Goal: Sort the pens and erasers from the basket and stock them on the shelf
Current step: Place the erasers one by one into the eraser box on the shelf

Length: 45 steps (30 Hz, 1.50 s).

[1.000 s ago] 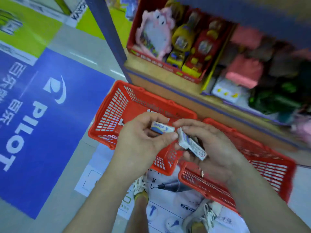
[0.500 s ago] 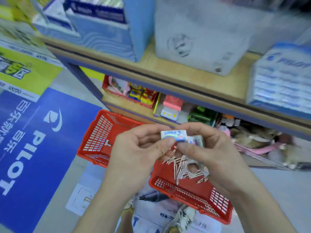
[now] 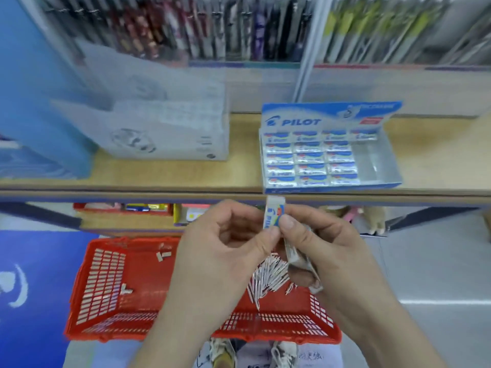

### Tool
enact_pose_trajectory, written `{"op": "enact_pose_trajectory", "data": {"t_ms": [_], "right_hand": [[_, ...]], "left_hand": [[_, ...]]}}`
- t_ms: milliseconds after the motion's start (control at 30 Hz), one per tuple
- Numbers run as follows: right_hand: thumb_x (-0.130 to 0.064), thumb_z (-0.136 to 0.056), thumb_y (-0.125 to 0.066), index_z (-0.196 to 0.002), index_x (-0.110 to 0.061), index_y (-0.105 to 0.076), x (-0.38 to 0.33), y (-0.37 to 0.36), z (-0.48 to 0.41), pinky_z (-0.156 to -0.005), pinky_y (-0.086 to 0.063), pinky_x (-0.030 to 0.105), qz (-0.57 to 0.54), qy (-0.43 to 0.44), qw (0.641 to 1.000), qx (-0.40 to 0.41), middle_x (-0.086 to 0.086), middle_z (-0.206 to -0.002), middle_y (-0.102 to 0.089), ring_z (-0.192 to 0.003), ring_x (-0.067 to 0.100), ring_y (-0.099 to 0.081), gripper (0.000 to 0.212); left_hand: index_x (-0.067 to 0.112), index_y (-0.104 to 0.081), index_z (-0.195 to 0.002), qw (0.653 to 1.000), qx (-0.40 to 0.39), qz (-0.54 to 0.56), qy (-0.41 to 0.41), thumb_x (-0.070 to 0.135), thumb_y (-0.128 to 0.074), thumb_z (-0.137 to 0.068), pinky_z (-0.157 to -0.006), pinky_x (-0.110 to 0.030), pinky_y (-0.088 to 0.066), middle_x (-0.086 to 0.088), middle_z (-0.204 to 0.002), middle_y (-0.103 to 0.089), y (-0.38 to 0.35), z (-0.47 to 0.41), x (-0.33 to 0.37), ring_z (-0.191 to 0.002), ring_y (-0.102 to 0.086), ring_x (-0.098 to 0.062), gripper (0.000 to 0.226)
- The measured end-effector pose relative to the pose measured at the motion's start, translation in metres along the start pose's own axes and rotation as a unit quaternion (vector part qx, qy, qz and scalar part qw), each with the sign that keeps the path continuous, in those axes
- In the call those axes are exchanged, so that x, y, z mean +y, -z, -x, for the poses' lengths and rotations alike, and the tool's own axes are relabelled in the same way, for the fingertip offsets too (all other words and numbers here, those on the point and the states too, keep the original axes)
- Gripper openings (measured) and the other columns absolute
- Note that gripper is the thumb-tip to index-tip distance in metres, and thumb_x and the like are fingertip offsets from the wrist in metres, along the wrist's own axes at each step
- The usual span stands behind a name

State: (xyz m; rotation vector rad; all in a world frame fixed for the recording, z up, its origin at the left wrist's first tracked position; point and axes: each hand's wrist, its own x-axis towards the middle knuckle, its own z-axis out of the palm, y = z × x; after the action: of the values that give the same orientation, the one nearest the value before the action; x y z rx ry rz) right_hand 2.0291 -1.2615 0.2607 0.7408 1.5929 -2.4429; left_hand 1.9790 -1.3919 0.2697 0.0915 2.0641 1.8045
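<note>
Both hands meet above the red basket [image 3: 111, 282]. My left hand [image 3: 223, 251] and my right hand [image 3: 321, 251] pinch a white and blue wrapped eraser [image 3: 273, 212] between thumbs and fingers, held upright. My right hand also grips more wrapped erasers [image 3: 300, 258] in its palm. Several thin silvery pens [image 3: 268, 277] lie in the basket under my hands. Just above the hands, on the wooden shelf [image 3: 186, 173], stands a blue Pilot eraser display box [image 3: 329, 152] with rows of erasers and an empty column at its right.
A white carton [image 3: 164, 128] and a blue box [image 3: 39, 102] stand on the shelf's left. Packaged pens [image 3: 212, 27] hang on the wall above. A lower shelf holds toys [image 3: 148, 208]. My shoes [image 3: 223, 354] show below the basket on the floor.
My view has swung up from the lower shelf to the eraser display. The hands kept the erasers and turned the top one upright. The basket now sits straight below.
</note>
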Motion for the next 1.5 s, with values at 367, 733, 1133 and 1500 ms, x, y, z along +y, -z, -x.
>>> {"op": "enact_pose_trajectory", "data": {"t_ms": [367, 733, 1133, 1500], "right_hand": [[-0.035, -0.075, -0.073, -0.098, -0.01, -0.074, -0.05, 0.036, -0.006, -0.04, -0.027, 0.012, 0.055, -0.018, 0.994, -0.091, 0.001, -0.053, -0.046, -0.041, 0.008, -0.03, 0.034], [-0.017, -0.065, -0.079, -0.085, -0.025, -0.075, -0.088, 0.09, -0.016, -0.042, -0.037, 0.011, 0.236, 0.103, 0.962, 0.093, -0.01, -0.066, -0.065, -0.046, 0.004, -0.051, 0.022], [-0.026, -0.074, -0.078, -0.097, -0.032, -0.066, -0.092, 0.145, -0.055, -0.051, -0.042, 0.009, 0.384, 0.123, 0.893, 0.199, -0.003, -0.08, -0.065, -0.063, 0.002, -0.057, 0.026], [-0.025, -0.075, -0.078, -0.087, -0.027, -0.064, -0.082, 0.144, -0.058, -0.042, -0.043, 0.016, 0.35, 0.097, 0.91, 0.2, 0.001, -0.077, -0.068, -0.049, 0.005, -0.056, 0.019]], "left_hand": [[0.036, -0.071, -0.103, 0.959, -0.281, -0.038, -0.026, 0.026, -0.074, -0.07, -0.08, -0.035, -0.056, -0.002, -0.091, -0.071, 0.005, -0.056, 0.034, -0.082, -0.067, -0.021, 0.034], [0.019, -0.072, -0.074, 0.985, -0.155, -0.06, -0.037, 0.003, -0.082, -0.061, -0.061, -0.02, -0.055, 0.003, -0.068, -0.072, -0.075, -0.087, 0.05, -0.061, -0.066, -0.008, 0.023], [0.018, -0.075, -0.087, 0.86, -0.068, -0.435, -0.26, 0.034, -0.071, -0.076, -0.068, -0.037, -0.052, -0.001, -0.079, -0.064, -0.131, -0.124, 0.033, -0.074, -0.061, -0.021, 0.019], [0.022, -0.072, -0.087, 0.824, -0.012, -0.499, -0.27, 0.029, -0.073, -0.071, -0.06, -0.029, -0.048, 0.002, -0.076, -0.063, -0.138, -0.127, 0.024, -0.068, -0.062, -0.021, 0.017]]}}
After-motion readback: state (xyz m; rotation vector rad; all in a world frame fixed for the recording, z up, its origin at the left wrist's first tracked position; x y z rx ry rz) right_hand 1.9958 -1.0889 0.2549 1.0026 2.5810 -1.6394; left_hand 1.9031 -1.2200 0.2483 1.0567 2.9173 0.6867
